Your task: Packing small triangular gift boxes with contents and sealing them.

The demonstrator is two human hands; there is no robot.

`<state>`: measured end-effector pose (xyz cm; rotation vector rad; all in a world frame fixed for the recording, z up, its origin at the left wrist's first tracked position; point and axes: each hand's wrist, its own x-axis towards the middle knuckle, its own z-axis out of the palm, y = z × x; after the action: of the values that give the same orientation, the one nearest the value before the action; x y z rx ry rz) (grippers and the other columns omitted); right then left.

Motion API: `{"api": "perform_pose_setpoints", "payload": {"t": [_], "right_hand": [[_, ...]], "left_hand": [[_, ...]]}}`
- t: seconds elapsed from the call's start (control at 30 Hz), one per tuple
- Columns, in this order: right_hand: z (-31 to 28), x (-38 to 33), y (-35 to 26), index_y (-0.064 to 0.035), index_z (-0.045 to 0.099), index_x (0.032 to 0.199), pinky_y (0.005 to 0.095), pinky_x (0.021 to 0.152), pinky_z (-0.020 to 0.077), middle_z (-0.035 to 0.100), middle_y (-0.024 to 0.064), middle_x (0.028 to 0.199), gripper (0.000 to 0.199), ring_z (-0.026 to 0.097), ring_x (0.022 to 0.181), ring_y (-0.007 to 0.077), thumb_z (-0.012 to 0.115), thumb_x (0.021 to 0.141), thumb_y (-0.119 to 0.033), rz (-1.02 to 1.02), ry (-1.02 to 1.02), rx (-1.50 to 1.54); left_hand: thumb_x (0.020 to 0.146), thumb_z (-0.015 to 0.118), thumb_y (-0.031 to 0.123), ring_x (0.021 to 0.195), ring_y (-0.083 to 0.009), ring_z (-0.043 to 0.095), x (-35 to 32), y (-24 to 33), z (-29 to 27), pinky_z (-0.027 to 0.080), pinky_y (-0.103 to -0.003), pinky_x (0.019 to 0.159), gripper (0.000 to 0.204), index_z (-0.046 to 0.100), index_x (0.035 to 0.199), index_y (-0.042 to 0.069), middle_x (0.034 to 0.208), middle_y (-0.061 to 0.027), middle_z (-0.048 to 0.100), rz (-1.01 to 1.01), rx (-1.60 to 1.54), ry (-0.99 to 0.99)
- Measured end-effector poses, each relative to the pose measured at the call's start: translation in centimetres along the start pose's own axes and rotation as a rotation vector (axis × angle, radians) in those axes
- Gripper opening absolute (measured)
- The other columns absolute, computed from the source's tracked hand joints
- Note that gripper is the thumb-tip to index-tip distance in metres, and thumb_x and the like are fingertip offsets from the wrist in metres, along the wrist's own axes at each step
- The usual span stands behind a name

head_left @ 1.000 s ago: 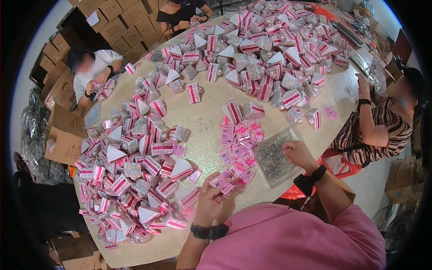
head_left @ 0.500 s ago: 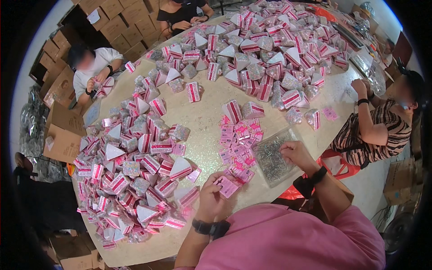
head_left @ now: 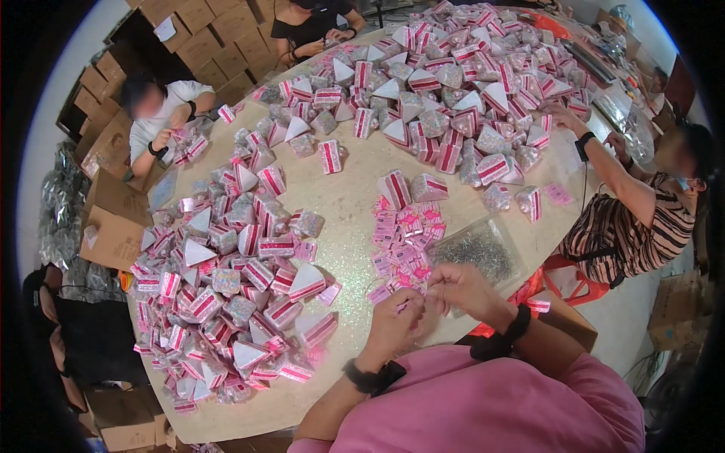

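Round beige table (head_left: 355, 219) ringed by stacked cardboard boxes (head_left: 189, 30), pink-striped wedge packages (head_left: 234, 294) heaped at left edge and far side, left hand (head_left: 393, 326) and right hand (head_left: 464, 291) pinched together on a small pink label (head_left: 411, 304) at near edge, beside loose pink labels (head_left: 404, 238) and a clear tray of pins (head_left: 476, 253)

The table (head_left: 355, 204) is pale beige with a fine speckle. Boxes (head_left: 226, 279) at nine o'clock and a bigger heap (head_left: 461, 83) at one o'clock are pink-and-white striped, some silver-glittered. Tags (head_left: 404, 241) at centre are pink. The shirt (head_left: 483, 411) at six o'clock is plain pink; both wristbands (head_left: 495, 343) black. Cartons (head_left: 113, 226) at ten o'clock are brown.
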<state>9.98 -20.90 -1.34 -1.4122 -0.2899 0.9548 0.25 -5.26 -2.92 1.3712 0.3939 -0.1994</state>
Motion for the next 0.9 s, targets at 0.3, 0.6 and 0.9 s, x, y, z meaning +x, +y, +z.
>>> {"api": "perform_pose_setpoints", "payload": {"t": [0.3, 0.6, 0.9], "right_hand": [[0.0, -0.1, 1.3, -0.0031, 0.056, 0.086, 0.0217, 0.051, 0.0445, 0.060, 0.0037, 0.070, 0.012, 0.055, 0.056, 0.0086, 0.056, 0.091, -0.014, -0.054, 0.015, 0.197], [-0.4, -0.3, 0.9, -0.0041, 0.056, 0.084, 0.0210, 0.049, 0.0424, 0.058, 0.0027, 0.067, 0.014, 0.054, 0.054, 0.0083, 0.056, 0.092, -0.016, -0.022, 0.143, 0.168], [-0.3, -0.2, 1.0, -0.0020, 0.058, 0.090, 0.0204, 0.049, 0.0422, 0.056, 0.0003, 0.066, 0.012, 0.052, 0.055, 0.0073, 0.057, 0.089, -0.014, -0.043, 0.100, 0.369]], "left_hand": [[0.090, 0.056, 0.010, 0.070, -0.0086, 0.055, -0.2, -0.4, 0.4, 0.045, -0.021, 0.065, 0.011, 0.061, 0.086, 0.000, 0.076, -0.0019, 0.060, 0.039, -0.160, 0.042], [0.090, 0.057, 0.011, 0.069, -0.0076, 0.054, 0.1, 0.0, 1.1, 0.045, -0.022, 0.064, 0.011, 0.062, 0.087, 0.001, 0.076, -0.0012, 0.059, 0.043, -0.184, 0.061], [0.089, 0.057, 0.009, 0.067, -0.0065, 0.053, 0.7, -0.5, 1.8, 0.044, -0.020, 0.062, 0.010, 0.063, 0.085, 0.002, 0.074, 0.0002, 0.058, 0.078, -0.157, 0.032]]}}
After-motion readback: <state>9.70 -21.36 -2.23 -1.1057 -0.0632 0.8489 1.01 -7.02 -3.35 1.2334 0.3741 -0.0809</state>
